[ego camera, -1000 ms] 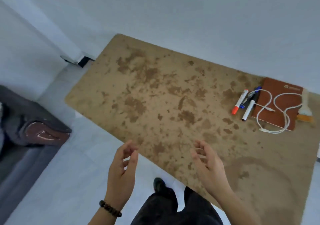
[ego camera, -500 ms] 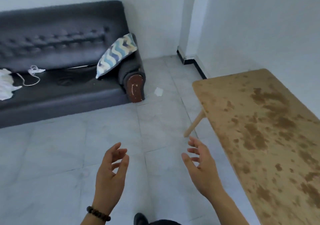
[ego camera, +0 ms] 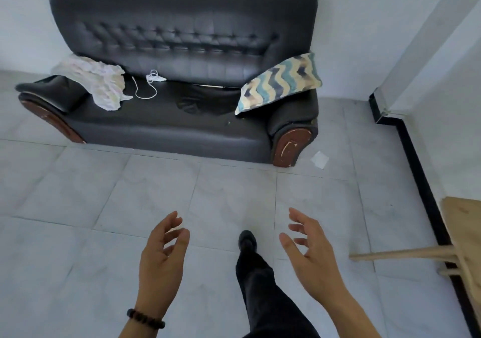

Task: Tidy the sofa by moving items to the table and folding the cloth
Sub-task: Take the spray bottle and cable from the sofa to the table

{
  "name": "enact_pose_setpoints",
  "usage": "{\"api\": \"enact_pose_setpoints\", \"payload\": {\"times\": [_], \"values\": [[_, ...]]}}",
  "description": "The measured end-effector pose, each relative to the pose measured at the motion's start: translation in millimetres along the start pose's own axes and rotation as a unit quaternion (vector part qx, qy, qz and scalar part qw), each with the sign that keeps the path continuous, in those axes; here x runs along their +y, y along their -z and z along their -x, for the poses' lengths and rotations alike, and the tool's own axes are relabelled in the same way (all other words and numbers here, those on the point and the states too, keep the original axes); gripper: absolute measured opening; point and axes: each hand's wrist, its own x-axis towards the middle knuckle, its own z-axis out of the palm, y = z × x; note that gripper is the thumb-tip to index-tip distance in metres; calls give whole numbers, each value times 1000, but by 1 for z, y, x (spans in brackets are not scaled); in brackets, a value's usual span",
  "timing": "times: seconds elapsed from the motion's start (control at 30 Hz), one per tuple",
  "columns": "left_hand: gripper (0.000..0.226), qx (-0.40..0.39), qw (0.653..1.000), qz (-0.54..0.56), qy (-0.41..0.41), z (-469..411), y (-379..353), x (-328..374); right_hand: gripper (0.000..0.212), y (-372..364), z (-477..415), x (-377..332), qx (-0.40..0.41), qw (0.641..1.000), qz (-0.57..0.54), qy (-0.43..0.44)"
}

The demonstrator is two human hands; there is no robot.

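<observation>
Open tiled floor [ego camera: 161,181] up to the sofa [ego camera: 166,132] front; table corner [ego camera: 466,223] and leg [ego camera: 400,254] jutting in at right

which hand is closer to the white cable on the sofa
Left. The left hand is almost in line with the white cable, well short of it; the right hand is further off to the cable's right.

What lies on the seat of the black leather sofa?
A crumpled pale cloth, a thin white cable and a zigzag-patterned cushion. Anything beneath cloth or cushion is hidden.
</observation>
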Motion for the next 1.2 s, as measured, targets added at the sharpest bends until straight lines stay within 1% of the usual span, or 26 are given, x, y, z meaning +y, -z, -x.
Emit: {"api": "enact_pose_setpoints", "payload": {"times": [0.13, 0.2, 0.3, 0.4, 0.5, 0.63, 0.73, 0.83, 1.0, 1.2], "values": [[35, 23, 999, -25, 7, -104, -8, 19, 46, -44, -125, -22, -44, 999, 16, 17], [35, 37, 999, -30, 13, -151, -3, 39, 45, -62, -184, -48, -74, 996, 33, 40], [37, 68, 997, -32, 0, -218, 9, 73, 46, -88, -270, -99, -102, 990, 48, 88], [37, 107, 994, -25, 0, -276, 23, 93, 48, -117, -341, -144, -133, 983, 59, 115], [37, 141, 990, -4, 8, -331, 36, 96, 48, -155, -401, -174, -174, 974, 67, 129], [38, 162, 986, 10, 33, -413, 52, 78, 47, -221, -474, -194, -215, 964, 86, 131], [38, 163, 986, 12, 44, -488, 71, 64, 47, -272, -526, -212, -221, 964, 88, 120], [37, 152, 987, 9, 46, -570, 100, 67, 47, -314, -576, -243, -217, 968, 80, 98], [39, 119, 992, -38, -7, -709, 152, 94, 47, -381, -665, -307, -195, 974, 63, 96], [40, 90, 995, -37, -14, -850, 186, 101, 46, -466, -758, -350, -158, 984, 32, 74]]}}
